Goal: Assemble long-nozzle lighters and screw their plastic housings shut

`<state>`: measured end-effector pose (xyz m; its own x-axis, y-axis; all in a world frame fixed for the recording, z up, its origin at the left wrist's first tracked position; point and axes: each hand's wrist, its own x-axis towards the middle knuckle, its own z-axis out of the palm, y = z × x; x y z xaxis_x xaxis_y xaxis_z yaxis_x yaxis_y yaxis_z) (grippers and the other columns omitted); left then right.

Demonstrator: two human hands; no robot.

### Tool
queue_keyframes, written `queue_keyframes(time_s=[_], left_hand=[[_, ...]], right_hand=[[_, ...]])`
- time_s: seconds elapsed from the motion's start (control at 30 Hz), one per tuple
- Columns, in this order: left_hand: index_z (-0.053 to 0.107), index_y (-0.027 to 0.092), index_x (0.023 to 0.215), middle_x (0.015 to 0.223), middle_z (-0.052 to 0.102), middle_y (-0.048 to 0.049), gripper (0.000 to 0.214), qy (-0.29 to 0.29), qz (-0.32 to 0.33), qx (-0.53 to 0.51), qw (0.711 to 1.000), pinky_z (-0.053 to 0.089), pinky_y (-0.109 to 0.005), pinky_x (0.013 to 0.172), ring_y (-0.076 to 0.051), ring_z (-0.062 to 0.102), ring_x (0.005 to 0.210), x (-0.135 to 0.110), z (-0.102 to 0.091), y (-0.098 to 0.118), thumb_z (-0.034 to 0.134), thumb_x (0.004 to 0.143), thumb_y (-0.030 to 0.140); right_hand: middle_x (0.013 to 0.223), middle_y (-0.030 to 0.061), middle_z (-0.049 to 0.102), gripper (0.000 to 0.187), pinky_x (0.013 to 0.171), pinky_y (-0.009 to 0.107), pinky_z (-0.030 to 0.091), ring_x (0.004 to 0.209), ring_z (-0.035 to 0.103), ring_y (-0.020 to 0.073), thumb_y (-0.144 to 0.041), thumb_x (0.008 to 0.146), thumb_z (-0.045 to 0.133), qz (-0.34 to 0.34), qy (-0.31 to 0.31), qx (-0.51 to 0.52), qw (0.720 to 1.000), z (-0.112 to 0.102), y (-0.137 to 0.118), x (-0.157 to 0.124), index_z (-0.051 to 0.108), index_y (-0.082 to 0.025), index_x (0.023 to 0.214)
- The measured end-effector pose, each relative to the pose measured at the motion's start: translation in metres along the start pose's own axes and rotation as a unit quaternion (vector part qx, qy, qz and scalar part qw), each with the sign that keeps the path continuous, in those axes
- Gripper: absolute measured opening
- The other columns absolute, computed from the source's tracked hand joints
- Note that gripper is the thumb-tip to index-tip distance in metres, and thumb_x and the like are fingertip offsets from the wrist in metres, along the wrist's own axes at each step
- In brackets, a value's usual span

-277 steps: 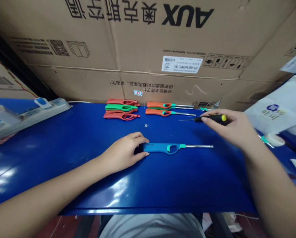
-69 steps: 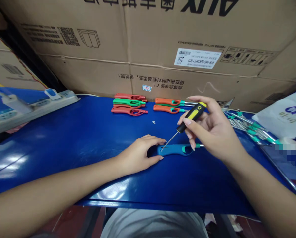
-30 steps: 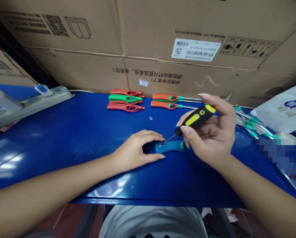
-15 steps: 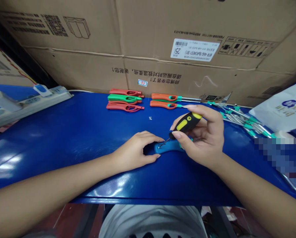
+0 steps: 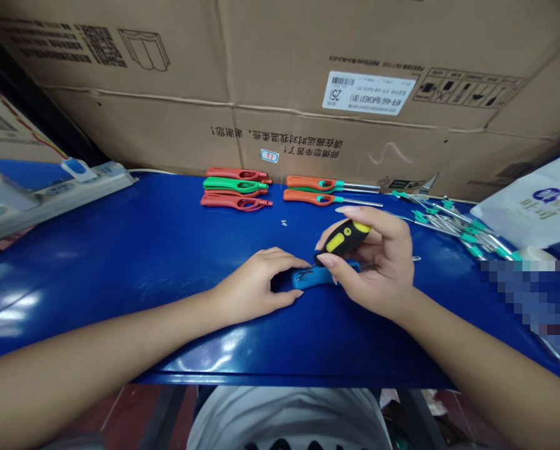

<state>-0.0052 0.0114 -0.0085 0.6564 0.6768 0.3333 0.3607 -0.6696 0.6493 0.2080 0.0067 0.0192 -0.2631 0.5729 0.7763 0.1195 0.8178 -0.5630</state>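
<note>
A blue long-necked lighter lies flat on the blue table in front of me. My left hand pinches its rear end between thumb and fingers. In my right hand is a black and yellow screwdriver, tilted, its tip against the rear part of the blue handle. That hand covers much of the lighter's front, and a bit of metal rod pokes out beyond it. Several tiny screws lie on the table above the lighter.
Red and green lighter handles are stacked at the back, beside orange lighters with metal rods. Loose rods with teal ends are heaped at right near a white bag. A power strip sits left; a cardboard box stands behind.
My right hand and the screwdriver have shifted slightly left, the screwdriver leaning lower. The rod end now shows past my right hand. My left hand stays put on the lighter.
</note>
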Motion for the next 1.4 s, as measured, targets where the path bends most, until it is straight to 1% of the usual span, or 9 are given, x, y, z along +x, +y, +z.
queue_keyframes(time_s=[0.23, 0.4, 0.5, 0.57, 0.77, 1.0, 1.1, 1.23, 1.4], left_hand=[[0.066, 0.019, 0.122, 0.110, 0.072, -0.0051, 0.039, -0.002, -0.012, -0.008, 1.000, 0.052, -0.035, 0.096, -0.021, 0.066, 0.103, 0.000, 0.000, 0.001, 0.074, 0.084, 0.019], [0.066, 0.019, 0.121, 0.115, 0.072, -0.0063, 0.037, -0.010, -0.023, -0.011, 1.000, 0.052, -0.037, 0.097, -0.022, 0.066, 0.107, -0.001, 0.000, 0.001, 0.073, 0.085, 0.021], [0.065, 0.020, 0.121, 0.116, 0.072, -0.0063, 0.038, -0.007, -0.027, -0.010, 1.000, 0.052, -0.037, 0.097, -0.022, 0.066, 0.107, -0.002, 0.000, 0.000, 0.073, 0.084, 0.021], [0.065, 0.020, 0.121, 0.116, 0.072, -0.0062, 0.038, -0.006, -0.027, -0.007, 1.000, 0.052, -0.036, 0.097, -0.022, 0.066, 0.107, -0.002, 0.000, 0.000, 0.073, 0.085, 0.021], [0.066, 0.020, 0.118, 0.116, 0.071, -0.0060, 0.035, -0.016, -0.026, -0.011, 0.999, 0.052, -0.036, 0.098, -0.022, 0.065, 0.108, -0.001, 0.000, 0.000, 0.073, 0.084, 0.019], [0.064, 0.020, 0.123, 0.117, 0.071, -0.0064, 0.037, -0.019, -0.017, -0.010, 1.000, 0.052, -0.036, 0.098, -0.022, 0.065, 0.109, -0.001, 0.000, -0.001, 0.072, 0.086, 0.021], [0.064, 0.020, 0.122, 0.117, 0.071, -0.0065, 0.037, -0.014, -0.016, -0.007, 1.000, 0.052, -0.036, 0.098, -0.022, 0.065, 0.109, -0.002, 0.000, -0.001, 0.072, 0.086, 0.021], [0.065, 0.021, 0.120, 0.116, 0.070, -0.0059, 0.035, -0.013, -0.020, -0.006, 1.000, 0.052, -0.036, 0.097, -0.022, 0.065, 0.109, -0.001, 0.000, -0.001, 0.072, 0.086, 0.021], [0.064, 0.021, 0.123, 0.116, 0.071, -0.0069, 0.038, -0.012, -0.018, -0.006, 1.000, 0.052, -0.038, 0.098, -0.023, 0.065, 0.109, -0.002, 0.001, -0.002, 0.073, 0.086, 0.023]], right_hand=[[0.128, 0.0074, 0.063, 0.066, 0.062, 0.027, 0.064, 0.084, 0.071, 0.0155, -0.018, 0.085, 0.076, -0.006, -0.015, -0.014, 1.000, 0.001, 0.002, -0.001, 0.046, -0.032, 0.142], [0.134, 0.0092, 0.060, 0.067, 0.057, 0.029, 0.064, 0.092, 0.070, 0.0198, -0.015, 0.088, 0.067, 0.031, -0.049, -0.032, 0.998, -0.002, -0.006, 0.001, 0.041, -0.034, 0.147], [0.139, 0.0103, 0.057, 0.067, 0.063, 0.035, 0.066, 0.095, 0.070, 0.0227, -0.016, 0.090, 0.063, 0.052, -0.058, -0.060, 0.995, -0.003, -0.008, 0.001, 0.038, -0.033, 0.150], [0.140, 0.0101, 0.056, 0.067, 0.064, 0.037, 0.066, 0.093, 0.070, 0.0228, -0.017, 0.090, 0.064, 0.034, -0.054, -0.076, 0.995, -0.004, -0.005, 0.001, 0.038, -0.033, 0.150], [0.121, 0.0059, 0.069, 0.074, 0.057, 0.033, 0.061, 0.078, 0.069, 0.0200, -0.018, 0.084, 0.076, -0.079, -0.054, -0.117, 0.988, -0.004, 0.004, 0.002, 0.042, -0.036, 0.147], [0.138, 0.0088, 0.059, 0.067, 0.066, 0.037, 0.065, 0.091, 0.071, 0.0220, -0.016, 0.089, 0.064, 0.002, -0.054, -0.086, 0.995, -0.003, -0.003, 0.002, 0.039, -0.032, 0.150], [0.136, 0.0074, 0.061, 0.067, 0.060, 0.037, 0.064, 0.082, 0.070, 0.0217, -0.019, 0.089, 0.067, -0.017, -0.043, -0.128, 0.991, -0.005, -0.002, 0.003, 0.041, -0.035, 0.148], [0.122, 0.0043, 0.069, 0.068, 0.054, 0.034, 0.061, 0.066, 0.066, 0.0178, -0.023, 0.084, 0.076, -0.072, -0.034, -0.204, 0.976, -0.007, -0.003, 0.005, 0.049, -0.038, 0.144], [0.139, 0.0071, 0.060, 0.061, 0.064, 0.034, 0.064, 0.088, 0.072, 0.0203, -0.018, 0.095, 0.058, 0.019, -0.071, -0.084, 0.994, -0.004, -0.008, 0.005, 0.039, -0.034, 0.151]])
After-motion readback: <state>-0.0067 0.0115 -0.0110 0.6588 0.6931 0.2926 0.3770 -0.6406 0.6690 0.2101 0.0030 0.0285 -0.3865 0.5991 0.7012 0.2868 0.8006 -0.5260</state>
